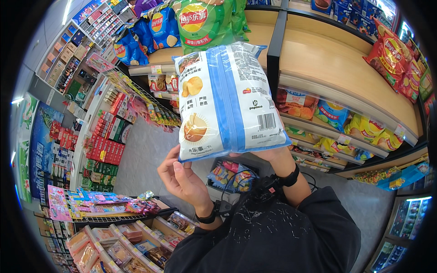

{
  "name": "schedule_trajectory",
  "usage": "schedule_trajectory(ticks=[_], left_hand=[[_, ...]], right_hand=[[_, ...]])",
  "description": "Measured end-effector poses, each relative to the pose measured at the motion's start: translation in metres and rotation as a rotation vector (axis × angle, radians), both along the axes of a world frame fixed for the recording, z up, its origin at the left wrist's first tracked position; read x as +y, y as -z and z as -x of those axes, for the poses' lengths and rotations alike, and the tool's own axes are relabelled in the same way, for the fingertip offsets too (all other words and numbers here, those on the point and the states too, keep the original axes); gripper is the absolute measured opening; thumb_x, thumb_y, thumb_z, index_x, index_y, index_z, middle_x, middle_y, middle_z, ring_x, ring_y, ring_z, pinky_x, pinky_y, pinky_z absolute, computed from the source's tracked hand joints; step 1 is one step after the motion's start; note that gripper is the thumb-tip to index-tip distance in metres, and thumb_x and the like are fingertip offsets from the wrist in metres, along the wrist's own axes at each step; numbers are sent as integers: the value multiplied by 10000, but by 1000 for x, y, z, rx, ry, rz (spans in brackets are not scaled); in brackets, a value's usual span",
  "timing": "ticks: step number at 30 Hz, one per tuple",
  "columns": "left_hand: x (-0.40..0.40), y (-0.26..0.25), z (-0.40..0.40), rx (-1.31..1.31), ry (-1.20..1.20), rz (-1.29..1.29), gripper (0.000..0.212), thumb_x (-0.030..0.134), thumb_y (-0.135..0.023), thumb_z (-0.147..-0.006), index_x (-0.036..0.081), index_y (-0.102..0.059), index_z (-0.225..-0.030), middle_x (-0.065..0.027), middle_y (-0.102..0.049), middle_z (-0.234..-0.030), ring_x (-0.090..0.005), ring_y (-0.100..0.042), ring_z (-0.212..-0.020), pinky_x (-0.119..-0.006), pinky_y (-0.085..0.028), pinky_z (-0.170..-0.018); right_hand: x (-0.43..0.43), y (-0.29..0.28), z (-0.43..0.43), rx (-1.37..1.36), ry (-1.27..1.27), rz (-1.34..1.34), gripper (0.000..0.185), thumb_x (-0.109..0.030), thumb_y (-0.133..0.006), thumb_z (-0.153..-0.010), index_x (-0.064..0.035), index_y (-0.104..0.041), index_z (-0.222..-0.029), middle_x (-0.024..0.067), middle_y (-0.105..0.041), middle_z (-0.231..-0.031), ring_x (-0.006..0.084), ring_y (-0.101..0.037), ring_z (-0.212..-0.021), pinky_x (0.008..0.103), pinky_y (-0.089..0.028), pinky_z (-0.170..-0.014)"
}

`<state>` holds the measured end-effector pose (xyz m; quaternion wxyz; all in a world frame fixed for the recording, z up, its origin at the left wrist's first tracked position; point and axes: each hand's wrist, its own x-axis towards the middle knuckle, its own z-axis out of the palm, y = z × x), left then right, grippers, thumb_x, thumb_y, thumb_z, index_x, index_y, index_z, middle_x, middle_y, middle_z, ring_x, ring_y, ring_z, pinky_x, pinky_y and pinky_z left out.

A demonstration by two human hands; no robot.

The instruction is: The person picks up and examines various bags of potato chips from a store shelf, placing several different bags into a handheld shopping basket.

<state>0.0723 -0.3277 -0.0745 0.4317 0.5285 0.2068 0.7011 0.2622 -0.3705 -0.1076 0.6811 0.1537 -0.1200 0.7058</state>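
A large white and blue bag of potato chips (228, 102) is held up before me, its printed back with the centre seam facing the camera. My left hand (186, 179) is at the bag's lower left corner, with the thumb and fingertips at the edge. Under the lower right part of the bag lies my right hand (273, 153), its fingers mostly hidden behind the bag. Just beyond the bag, a green Lay's bag (205, 24) and blue Lay's bags (164, 27) stand on the top wooden shelf.
Red Lay's bags (392, 58) stand at the right end of the wooden shelf (327, 47). Lower shelves hold yellow chip bags (367, 129). A dark crate (213, 184) with chip bags sits on the floor. Candy racks (99, 204) and packaged snacks (126, 232) are at the left.
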Motion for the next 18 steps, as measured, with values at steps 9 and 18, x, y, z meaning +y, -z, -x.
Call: schedule_trajectory(ticks=[9,18], left_hand=[[0,1,1,11,16,3,127,135,-395,-959,25,-437,-1006,-216,-525,-1141,-259,-579,-1023,-390,-510,-862],[0,1,1,-9,2,18,150,96,-414,-930,-17,-440,-1026,-266,-525,-1141,-267,-595,-993,-366,-533,-844]], right_hand=[[0,3,2,47,-25,-29,732,-591,-244,-936,-86,-222,-1465,229,-296,-1463,541,-392,-1224,798,-322,-844],[0,4,1,-65,18,-22,698,-592,-293,-935,-136,-253,-1463,181,-350,-1450,490,-456,-1197,783,-335,-840]])
